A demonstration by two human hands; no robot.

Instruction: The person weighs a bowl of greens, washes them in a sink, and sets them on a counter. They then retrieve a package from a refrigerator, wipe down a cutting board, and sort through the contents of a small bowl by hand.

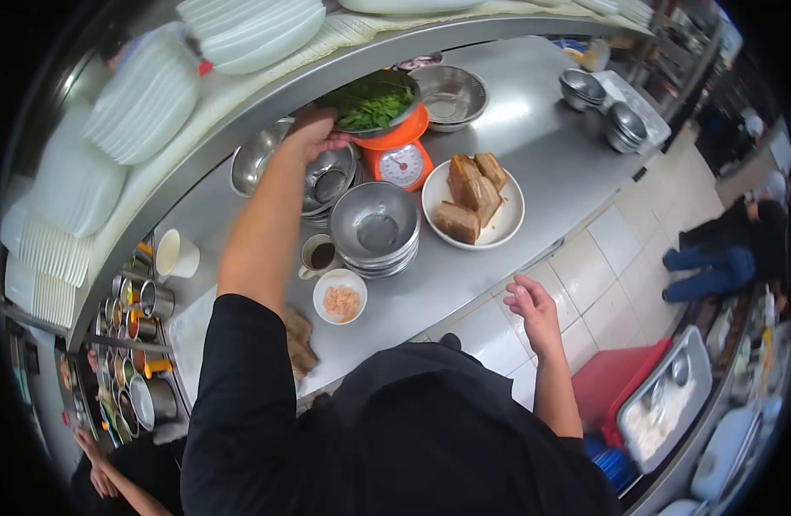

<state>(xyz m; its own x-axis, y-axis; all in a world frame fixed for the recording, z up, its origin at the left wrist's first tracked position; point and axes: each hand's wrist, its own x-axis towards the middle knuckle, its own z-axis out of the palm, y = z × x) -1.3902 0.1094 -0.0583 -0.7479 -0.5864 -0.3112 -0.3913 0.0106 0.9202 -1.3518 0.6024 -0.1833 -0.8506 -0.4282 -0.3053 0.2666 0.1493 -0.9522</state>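
My left hand [312,135] reaches forward to the near left rim of a metal bowl [385,131] of leafy greens [374,107]. Its fingers close on that rim, though part of the grip is hidden. Under the bowl stands an orange dial scale [399,162]. My right hand [530,303] hangs in the air past the table's front edge, fingers loosely bent and apart, holding nothing. Nearest to it on the table is a white plate [503,225] with several large chunks of browned meat [475,193].
Stacked metal bowls [376,219], a cup of dark liquid [319,253] and a small bowl of pinkish pieces [341,299] stand nearby. A metal colander [451,93] sits behind. Stacked white dishes [144,99] line the overhead shelf. Other people are at left and right.
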